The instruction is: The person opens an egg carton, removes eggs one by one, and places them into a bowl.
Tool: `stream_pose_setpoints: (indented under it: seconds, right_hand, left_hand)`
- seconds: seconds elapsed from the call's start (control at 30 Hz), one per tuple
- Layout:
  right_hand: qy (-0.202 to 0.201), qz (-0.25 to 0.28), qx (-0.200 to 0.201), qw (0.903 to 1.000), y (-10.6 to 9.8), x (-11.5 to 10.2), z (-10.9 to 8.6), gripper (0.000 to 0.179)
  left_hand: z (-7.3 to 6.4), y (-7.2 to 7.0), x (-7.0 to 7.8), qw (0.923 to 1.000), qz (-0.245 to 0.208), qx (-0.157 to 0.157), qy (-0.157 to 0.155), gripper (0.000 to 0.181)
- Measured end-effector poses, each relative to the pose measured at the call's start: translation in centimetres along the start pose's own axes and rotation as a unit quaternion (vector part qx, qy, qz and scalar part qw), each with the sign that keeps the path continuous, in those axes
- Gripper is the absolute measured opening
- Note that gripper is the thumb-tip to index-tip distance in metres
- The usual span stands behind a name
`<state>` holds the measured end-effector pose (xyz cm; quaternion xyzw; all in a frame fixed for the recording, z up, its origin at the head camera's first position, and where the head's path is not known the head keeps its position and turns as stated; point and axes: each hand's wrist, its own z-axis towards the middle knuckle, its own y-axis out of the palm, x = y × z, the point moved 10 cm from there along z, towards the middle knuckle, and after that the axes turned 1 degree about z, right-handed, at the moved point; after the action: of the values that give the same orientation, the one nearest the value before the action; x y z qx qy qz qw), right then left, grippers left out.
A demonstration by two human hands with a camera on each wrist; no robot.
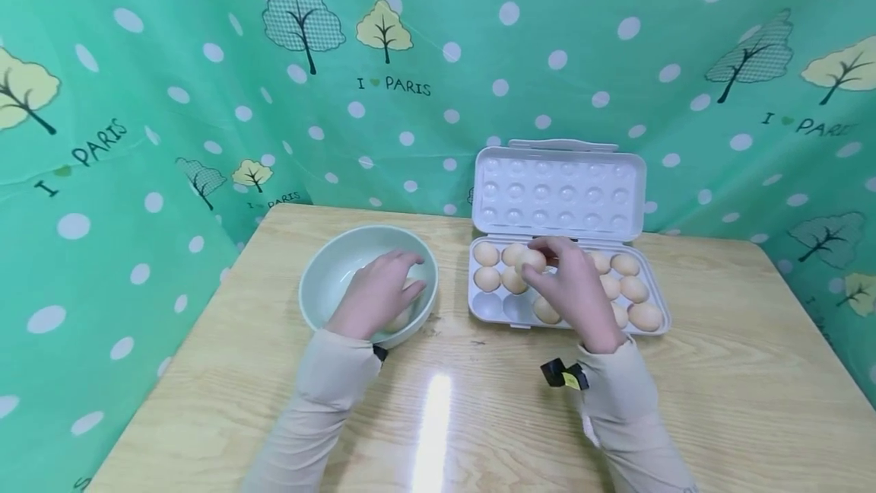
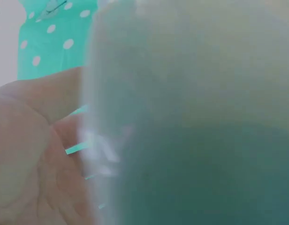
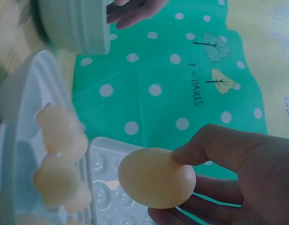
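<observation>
Looking down from my head, I see my right grip [image 1: 578,284] pinching an egg [image 1: 530,259] between thumb and fingers, over the left part of a pale egg carton [image 1: 487,306]. Below and around that grip, more eggs [image 1: 633,289] sit in the sockets; two hollow sockets show to its left, along the carton's near edge. Just beyond it stands the dimpled lid [image 1: 554,203], raised in front of a green polka-dot curtain [image 1: 479,36]. Well to its left, my left grip [image 1: 376,291] reaches into a pale green bowl [image 1: 328,272], with another egg [image 1: 399,319] partly showing under the thumb — whether I grasp that one I cannot tell. The wood-grained counter [image 1: 718,341] lies beneath both.

From my left wrist, a blurred, pale surface [image 2: 191,84] fills most of the view and hides my left fingertips; only palm, thumb and parts of the fingers show beside it.

From my right wrist, the pinched egg is plain — thumb on one side, fingers on the other, with the filled sockets and the bowl off to the left of my right grip.
</observation>
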<state>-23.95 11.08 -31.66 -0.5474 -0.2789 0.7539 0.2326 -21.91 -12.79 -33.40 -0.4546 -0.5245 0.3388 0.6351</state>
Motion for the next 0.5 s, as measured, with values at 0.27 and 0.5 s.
stream_pose_setpoints:
  seconds: [0.27, 0.5]
  right_hand:
    - [-0.013, 0.041, -0.007, 0.999, 0.2, -2.4, 0.5, 0.03]
    - [-0.018, 0.047, 0.002, 0.9987, 0.2, -3.6, 0.5, 0.03]
  left_hand:
    - [-0.1, -0.9, 1.2, 1.0, -0.007, 0.003, -0.002, 0.039]
    - [-0.1, -1.7, 3.8, 0.999, -0.007, 0.022, 0.039, 0.036]
